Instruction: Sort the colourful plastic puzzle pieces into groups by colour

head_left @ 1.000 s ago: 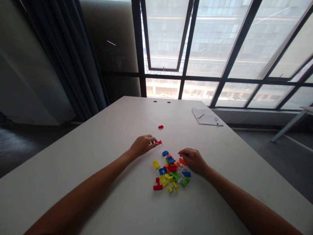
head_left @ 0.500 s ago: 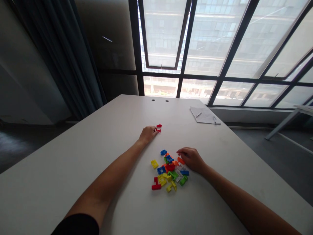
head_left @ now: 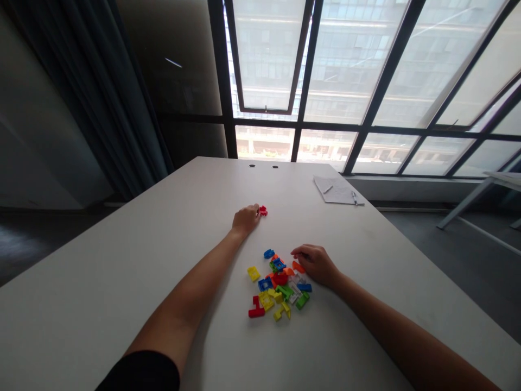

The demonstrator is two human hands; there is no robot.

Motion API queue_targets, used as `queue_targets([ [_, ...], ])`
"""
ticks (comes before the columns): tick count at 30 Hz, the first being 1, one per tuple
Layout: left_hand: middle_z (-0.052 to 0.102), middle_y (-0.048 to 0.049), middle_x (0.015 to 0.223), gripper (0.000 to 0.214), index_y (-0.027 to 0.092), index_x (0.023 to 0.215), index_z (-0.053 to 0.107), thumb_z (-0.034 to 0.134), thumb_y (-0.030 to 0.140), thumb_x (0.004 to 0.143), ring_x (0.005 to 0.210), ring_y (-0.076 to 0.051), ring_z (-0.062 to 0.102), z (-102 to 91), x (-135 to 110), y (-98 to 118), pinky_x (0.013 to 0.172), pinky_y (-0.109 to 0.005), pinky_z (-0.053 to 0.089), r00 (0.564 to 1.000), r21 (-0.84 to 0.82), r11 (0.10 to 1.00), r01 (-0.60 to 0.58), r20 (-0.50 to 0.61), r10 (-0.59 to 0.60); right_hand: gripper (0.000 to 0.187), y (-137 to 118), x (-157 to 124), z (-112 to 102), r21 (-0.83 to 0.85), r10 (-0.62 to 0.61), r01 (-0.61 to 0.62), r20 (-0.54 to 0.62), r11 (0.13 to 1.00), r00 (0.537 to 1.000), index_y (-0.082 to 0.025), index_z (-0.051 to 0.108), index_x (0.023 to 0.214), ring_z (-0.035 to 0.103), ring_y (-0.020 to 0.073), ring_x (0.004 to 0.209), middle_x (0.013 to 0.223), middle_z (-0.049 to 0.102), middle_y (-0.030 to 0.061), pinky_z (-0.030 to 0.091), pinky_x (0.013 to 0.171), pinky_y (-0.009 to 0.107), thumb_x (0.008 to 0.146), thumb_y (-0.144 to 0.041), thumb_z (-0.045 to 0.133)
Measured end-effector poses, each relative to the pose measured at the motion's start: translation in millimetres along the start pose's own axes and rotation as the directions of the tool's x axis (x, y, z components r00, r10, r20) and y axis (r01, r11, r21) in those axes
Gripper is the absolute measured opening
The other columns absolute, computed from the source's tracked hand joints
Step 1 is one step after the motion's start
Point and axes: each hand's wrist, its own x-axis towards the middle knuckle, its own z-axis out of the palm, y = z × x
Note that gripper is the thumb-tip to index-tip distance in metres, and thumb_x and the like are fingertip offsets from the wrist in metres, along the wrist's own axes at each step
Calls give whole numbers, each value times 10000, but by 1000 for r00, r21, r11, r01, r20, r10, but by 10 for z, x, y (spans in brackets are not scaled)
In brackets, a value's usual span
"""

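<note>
My left hand (head_left: pixel 245 220) reaches out on the white table (head_left: pixel 122 271), its fingertips pinching a small red plastic piece (head_left: pixel 263 210) that sits against a second red part. Nearer me lies a loose pile of coloured plastic puzzle pieces (head_left: pixel 277 285) in red, yellow, blue, green, orange and clear. My right hand (head_left: pixel 315 266) rests at the pile's far right edge, fingers curled just beside an orange piece (head_left: pixel 298 266). No piece shows in those fingers. A black sleeve (head_left: pixel 140 372) covers my upper left arm.
A sheet of paper (head_left: pixel 336 190) with a pen (head_left: pixel 355 198) and a second small pen lies at the table's far right corner. Two small holes (head_left: pixel 264 166) mark the far edge. Large windows (head_left: pixel 325 81) stand behind, with a dark curtain (head_left: pixel 89 92) at left.
My left hand has moved forward, away from the pile, bringing its red piece to the other red piece, and the two now sit together. The black sleeve has come further into view.
</note>
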Motion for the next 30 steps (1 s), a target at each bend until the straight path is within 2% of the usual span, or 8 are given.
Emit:
queue_targets([
  [7,721,-26,845,127,237,949,665,574,316,910,739,-189,653,-165,-280,-24,671,-276,440,985,-108,985,-135,89,145,241,12,1,13,3,-9,9,-10,1000,1000,-210,766,957,689,167,749,895,763,51,531,699,270,859,-140,557],
  [11,673,13,736,147,216,900,660,613,354,886,640,-140,594,-256,-572,-59,622,-253,413,969,-319,932,-170,120,218,232,6,1,11,10,0,0,-12,1000,1000,-210,768,955,693,171,758,893,763,51,534,702,272,864,-148,563],
  [14,613,29,659,237,192,908,668,588,414,920,580,-112,517,-425,-806,10,590,-237,392,950,-482,857,-184,138,282,248,10,1,14,27,16,-16,-16,1000,1000,-212,768,954,697,171,766,896,765,47,535,704,268,854,-138,555],
  [17,587,26,641,278,186,900,685,572,436,946,567,-102,488,-711,-998,204,578,-228,382,886,-552,794,-255,196,421,245,22,0,21,32,23,-23,-21,999,1000,-212,768,952,699,176,775,897,767,47,536,708,273,852,-145,554],
  [20,646,5,725,227,221,964,717,616,422,930,615,-112,546,-989,-1131,440,624,-235,402,746,-549,741,-388,286,602,233,27,-3,23,20,19,-19,-33,1000,999,-213,767,947,699,182,784,901,768,51,536,726,285,859,-158,559],
  [22,677,-9,772,205,255,985,737,632,419,920,640,-128,574,-1096,-1191,554,634,-249,403,691,-526,725,-445,312,651,240,22,-6,21,11,13,-13,-35,1000,999,-214,768,947,700,182,784,899,768,50,536,733,288,856,-148,556],
  [25,700,-13,819,171,299,1008,751,630,385,922,665,-144,598,-1118,-1242,618,636,-263,400,664,-477,715,-511,309,681,247,9,-7,15,3,5,-5,-33,1000,999,-217,769,944,701,180,788,902,767,47,536,739,285,849,-134,556],
  [30,719,-8,876,203,324,1091,743,627,315,924,717,-148,632,-1017,-1248,585,646,-261,414,645,-423,703,-572,298,704,251,-6,-3,9,3,3,-2,-33,1000,999,-210,770,941,701,177,798,906,767,48,534,750,283,843,-120,558],
])
